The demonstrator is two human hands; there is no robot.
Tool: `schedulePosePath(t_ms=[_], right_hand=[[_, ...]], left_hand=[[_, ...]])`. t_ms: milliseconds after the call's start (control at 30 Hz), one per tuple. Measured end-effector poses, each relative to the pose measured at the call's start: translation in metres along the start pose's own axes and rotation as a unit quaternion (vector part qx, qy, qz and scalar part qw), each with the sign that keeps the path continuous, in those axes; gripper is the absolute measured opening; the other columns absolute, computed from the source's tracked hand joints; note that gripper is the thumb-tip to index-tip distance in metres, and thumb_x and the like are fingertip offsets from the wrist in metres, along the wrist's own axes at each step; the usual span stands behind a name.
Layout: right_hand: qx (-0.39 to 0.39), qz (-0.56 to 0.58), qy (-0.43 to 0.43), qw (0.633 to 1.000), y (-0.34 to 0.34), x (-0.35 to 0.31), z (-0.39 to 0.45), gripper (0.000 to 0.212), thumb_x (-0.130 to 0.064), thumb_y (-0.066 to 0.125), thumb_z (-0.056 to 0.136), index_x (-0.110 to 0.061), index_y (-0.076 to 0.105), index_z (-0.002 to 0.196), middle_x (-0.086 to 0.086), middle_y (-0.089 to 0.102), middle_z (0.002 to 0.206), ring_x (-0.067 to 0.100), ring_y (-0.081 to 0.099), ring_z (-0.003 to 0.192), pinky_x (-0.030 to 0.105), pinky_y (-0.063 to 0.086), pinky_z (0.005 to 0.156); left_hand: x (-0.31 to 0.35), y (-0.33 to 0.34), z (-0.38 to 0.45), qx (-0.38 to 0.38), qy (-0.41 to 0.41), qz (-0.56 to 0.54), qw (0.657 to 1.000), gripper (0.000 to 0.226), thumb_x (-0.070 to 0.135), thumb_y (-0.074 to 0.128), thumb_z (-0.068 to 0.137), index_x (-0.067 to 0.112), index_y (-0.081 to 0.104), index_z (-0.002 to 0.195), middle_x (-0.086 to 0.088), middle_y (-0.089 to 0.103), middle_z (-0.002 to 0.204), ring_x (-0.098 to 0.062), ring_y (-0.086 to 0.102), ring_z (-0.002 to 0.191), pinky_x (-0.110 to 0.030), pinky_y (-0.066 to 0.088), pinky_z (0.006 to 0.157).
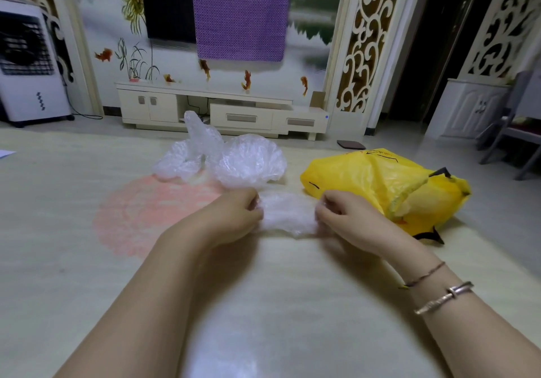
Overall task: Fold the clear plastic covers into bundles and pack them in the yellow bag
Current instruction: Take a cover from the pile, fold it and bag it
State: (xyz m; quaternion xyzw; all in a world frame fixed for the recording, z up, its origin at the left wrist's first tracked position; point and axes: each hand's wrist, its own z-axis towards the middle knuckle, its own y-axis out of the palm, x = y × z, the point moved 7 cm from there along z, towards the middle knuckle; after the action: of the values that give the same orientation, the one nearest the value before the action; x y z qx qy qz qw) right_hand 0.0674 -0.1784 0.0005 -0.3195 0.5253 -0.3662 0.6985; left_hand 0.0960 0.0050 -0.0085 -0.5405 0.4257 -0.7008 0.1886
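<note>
A crumpled clear plastic cover stretches between my two hands just above the table. My left hand pinches its left end with curled fingers. My right hand pinches its right end the same way. Behind them lies a loose heap of more clear plastic covers, one standing up in a peak. The yellow bag lies crumpled on the table to the right of my right hand, its black handles showing at the right and front.
The pale table has a pink round pattern left of my left hand. Beyond the table stand a white TV cabinet, a white air cooler at the far left and a chair at the right.
</note>
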Motion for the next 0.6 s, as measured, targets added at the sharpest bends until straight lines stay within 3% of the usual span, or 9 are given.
schedulePosePath(t_ms=[100, 200, 333, 433, 500, 600], right_hand=[[0.044, 0.009, 0.029, 0.999, 0.005, 0.005, 0.004, 0.028, -0.026, 0.049, 0.096, -0.003, 0.056, 0.081, 0.003, 0.063, 0.071, 0.021, 0.055, 0.068, 0.034, 0.04, 0.061], [0.054, -0.037, 0.044, 0.997, 0.014, 0.005, 0.006, 0.022, -0.03, 0.05, 0.095, -0.013, 0.052, 0.079, -0.002, 0.055, 0.067, 0.02, 0.052, 0.068, 0.035, 0.037, 0.059], [0.042, -0.112, 0.047, 0.992, 0.02, 0.002, 0.006, 0.021, -0.034, 0.052, 0.093, -0.015, 0.046, 0.1, -0.003, 0.051, 0.078, 0.024, 0.051, 0.078, 0.035, 0.032, 0.054], [0.032, -0.175, 0.052, 0.983, 0.023, 0.0, 0.004, 0.031, -0.039, 0.049, 0.095, -0.011, 0.046, 0.11, 0.004, 0.05, 0.1, 0.028, 0.054, 0.09, 0.036, 0.039, 0.064], [0.036, -0.207, 0.056, 0.976, 0.023, 0.0, 0.003, 0.035, -0.041, 0.048, 0.095, -0.01, 0.048, 0.111, 0.007, 0.045, 0.11, 0.032, 0.055, 0.093, 0.036, 0.041, 0.068], [0.056, -0.201, 0.043, 0.977, 0.018, -0.001, 0.004, 0.027, -0.038, 0.054, 0.091, -0.012, 0.054, 0.098, 0.005, 0.043, 0.106, 0.027, 0.052, 0.091, 0.033, 0.035, 0.065]], left_hand=[[-0.008, -0.002, 0.006, 0.04, -0.016, -0.015, 0.999, 0.018, 0.019, 0.044, 0.097, 0.009, 0.054, 0.086, -0.006, 0.063, 0.091, -0.023, 0.055, 0.085, -0.029, 0.039, 0.071], [-0.014, 0.001, 0.01, 0.062, -0.028, -0.001, 0.998, 0.018, 0.016, 0.041, 0.096, 0.012, 0.048, 0.08, -0.01, 0.062, 0.092, -0.025, 0.055, 0.084, -0.031, 0.038, 0.067], [-0.019, 0.006, 0.008, 0.076, -0.077, 0.055, 0.993, 0.004, 0.016, 0.043, 0.092, 0.016, 0.043, 0.087, 0.0, 0.048, 0.085, -0.024, 0.049, 0.081, -0.03, 0.032, 0.061], [-0.022, 0.003, 0.004, 0.086, -0.115, 0.11, 0.983, 0.01, 0.017, 0.048, 0.089, 0.016, 0.04, 0.095, 0.004, 0.043, 0.081, -0.024, 0.048, 0.082, -0.03, 0.031, 0.06], [-0.023, 0.0, 0.002, 0.09, -0.128, 0.126, 0.98, 0.013, 0.014, 0.048, 0.089, 0.015, 0.04, 0.098, 0.001, 0.047, 0.09, -0.025, 0.049, 0.087, -0.03, 0.033, 0.064], [-0.023, -0.001, 0.003, 0.095, -0.119, 0.103, 0.983, 0.021, 0.01, 0.049, 0.086, 0.014, 0.044, 0.107, -0.004, 0.046, 0.114, -0.028, 0.047, 0.103, -0.033, 0.038, 0.077]])
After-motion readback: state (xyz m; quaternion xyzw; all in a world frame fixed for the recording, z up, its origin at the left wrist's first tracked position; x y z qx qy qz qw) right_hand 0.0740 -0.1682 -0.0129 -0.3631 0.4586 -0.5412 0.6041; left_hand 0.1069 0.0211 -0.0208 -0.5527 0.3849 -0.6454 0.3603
